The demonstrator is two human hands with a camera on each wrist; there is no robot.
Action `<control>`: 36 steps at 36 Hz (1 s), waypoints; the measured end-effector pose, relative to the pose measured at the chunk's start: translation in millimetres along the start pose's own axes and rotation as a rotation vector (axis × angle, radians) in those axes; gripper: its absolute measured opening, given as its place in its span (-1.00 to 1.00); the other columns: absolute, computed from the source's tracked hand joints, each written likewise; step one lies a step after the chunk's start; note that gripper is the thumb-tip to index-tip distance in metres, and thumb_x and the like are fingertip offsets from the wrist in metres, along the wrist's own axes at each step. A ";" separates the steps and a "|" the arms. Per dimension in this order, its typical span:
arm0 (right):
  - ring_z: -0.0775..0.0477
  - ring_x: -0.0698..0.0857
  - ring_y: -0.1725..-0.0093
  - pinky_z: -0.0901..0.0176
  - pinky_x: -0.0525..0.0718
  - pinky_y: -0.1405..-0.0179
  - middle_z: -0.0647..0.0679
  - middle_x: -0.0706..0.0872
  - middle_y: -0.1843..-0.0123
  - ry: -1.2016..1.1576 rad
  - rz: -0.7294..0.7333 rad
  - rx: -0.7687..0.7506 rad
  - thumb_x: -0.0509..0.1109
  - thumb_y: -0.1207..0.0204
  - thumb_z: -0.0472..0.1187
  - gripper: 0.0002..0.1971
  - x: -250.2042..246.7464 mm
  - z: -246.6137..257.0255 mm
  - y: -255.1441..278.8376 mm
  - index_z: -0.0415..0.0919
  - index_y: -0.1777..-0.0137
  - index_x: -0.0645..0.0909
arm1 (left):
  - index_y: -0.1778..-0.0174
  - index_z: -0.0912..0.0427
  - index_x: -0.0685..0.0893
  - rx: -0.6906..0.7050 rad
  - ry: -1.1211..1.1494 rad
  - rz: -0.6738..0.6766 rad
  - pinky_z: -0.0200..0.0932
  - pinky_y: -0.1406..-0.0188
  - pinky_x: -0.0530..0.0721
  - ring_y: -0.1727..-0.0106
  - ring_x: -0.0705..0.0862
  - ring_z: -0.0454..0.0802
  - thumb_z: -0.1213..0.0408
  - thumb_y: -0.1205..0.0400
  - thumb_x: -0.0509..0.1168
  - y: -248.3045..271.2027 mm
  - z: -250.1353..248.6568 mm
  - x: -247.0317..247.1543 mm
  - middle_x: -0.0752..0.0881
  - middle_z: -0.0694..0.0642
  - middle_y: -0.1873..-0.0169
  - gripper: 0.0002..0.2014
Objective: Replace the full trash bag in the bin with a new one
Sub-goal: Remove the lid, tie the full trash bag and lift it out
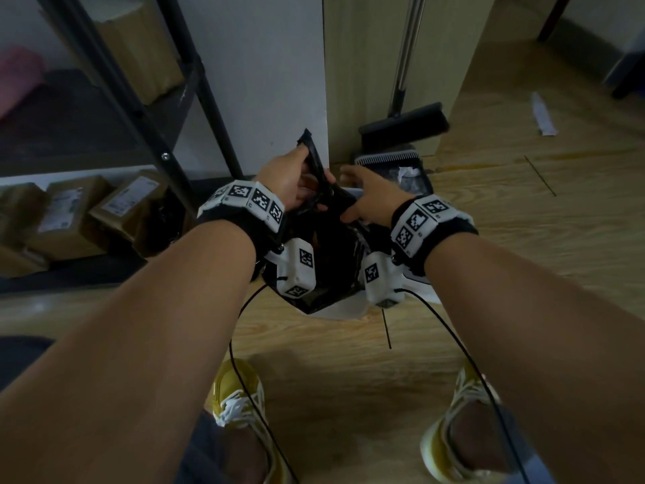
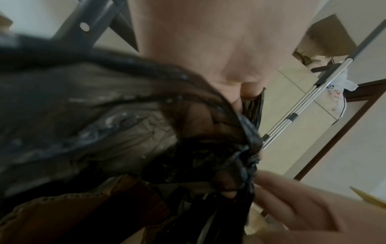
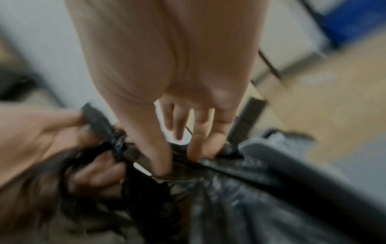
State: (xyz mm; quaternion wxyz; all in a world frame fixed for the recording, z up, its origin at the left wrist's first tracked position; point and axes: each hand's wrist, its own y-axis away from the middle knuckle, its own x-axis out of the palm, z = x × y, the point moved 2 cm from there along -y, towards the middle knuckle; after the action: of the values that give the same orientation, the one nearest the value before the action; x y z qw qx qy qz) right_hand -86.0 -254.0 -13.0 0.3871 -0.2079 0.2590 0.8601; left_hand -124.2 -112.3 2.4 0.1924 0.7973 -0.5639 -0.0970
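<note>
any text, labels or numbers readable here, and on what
No text can be read.
Shipping labels on the cardboard boxes: too small and blurred.
Square coded markers on the wristbands: patterns, no words.
Red and blue print on the white plastic bag by the mop handle: blurred.

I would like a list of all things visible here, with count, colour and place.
trash bag: one, black, in the bin, top gathered
bin: one, white, on the floor between the arms
dustpan: one, dark, behind the bin
broom: one, black head, standing in the dustpan
cardboard boxes: several, brown, left under the rack
rack: one, black, left
shoes: two, yellow, bottom
left hand: grips bag top
right hand: pinches bag edge
</note>
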 end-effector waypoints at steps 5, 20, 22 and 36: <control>-0.07 0.62 -0.18 0.30 0.72 0.38 -0.10 0.50 -0.53 -0.125 0.043 0.013 0.41 -0.46 -0.53 -0.21 7.7 -2.4 -5.9 -0.13 -0.65 0.22 | 0.13 0.30 0.59 0.007 -0.005 0.013 -0.02 0.49 0.74 0.33 0.69 0.20 -0.01 -0.77 -0.02 -2.4 0.8 -2.1 0.74 0.23 0.26 -0.54; -0.17 0.65 0.28 -0.04 0.70 0.21 -0.25 0.66 0.13 -0.142 -0.025 0.183 0.19 -0.66 -0.32 -0.69 6.1 -8.6 -25.2 -0.40 -0.34 0.54 | 0.34 0.25 0.79 0.062 -0.100 -0.048 -0.13 -0.13 0.69 0.18 0.76 0.07 0.00 -0.73 0.05 -23.4 8.9 -11.4 0.84 0.09 0.39 -0.44; -0.20 0.65 0.28 0.00 0.64 0.23 -0.28 0.66 0.15 -0.174 -0.047 0.220 0.18 -0.68 -0.25 -0.66 5.7 -9.9 -25.3 -0.45 -0.34 0.54 | 0.24 0.33 0.71 0.075 -0.030 -0.068 -0.22 0.11 0.73 0.30 0.78 0.01 0.10 -0.73 0.08 -24.6 7.1 -7.9 0.82 0.10 0.43 -0.56; 0.12 0.59 0.40 0.50 0.52 0.65 -0.09 0.68 0.07 -0.130 -0.178 -0.014 0.37 -0.53 -0.27 -0.61 5.2 -20.9 -20.2 -0.11 -0.37 0.63 | 0.09 0.40 0.49 0.041 0.231 -0.005 -0.02 0.45 0.81 0.44 0.75 0.15 0.46 -0.72 0.07 -14.6 1.5 7.6 0.61 0.35 0.25 -0.86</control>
State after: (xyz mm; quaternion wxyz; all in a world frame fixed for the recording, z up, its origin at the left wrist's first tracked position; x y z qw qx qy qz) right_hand -70.2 -252.3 -38.0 0.4767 -0.1768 0.2076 0.8357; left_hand -109.6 -115.5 -4.6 0.2395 0.8084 -0.5377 0.0065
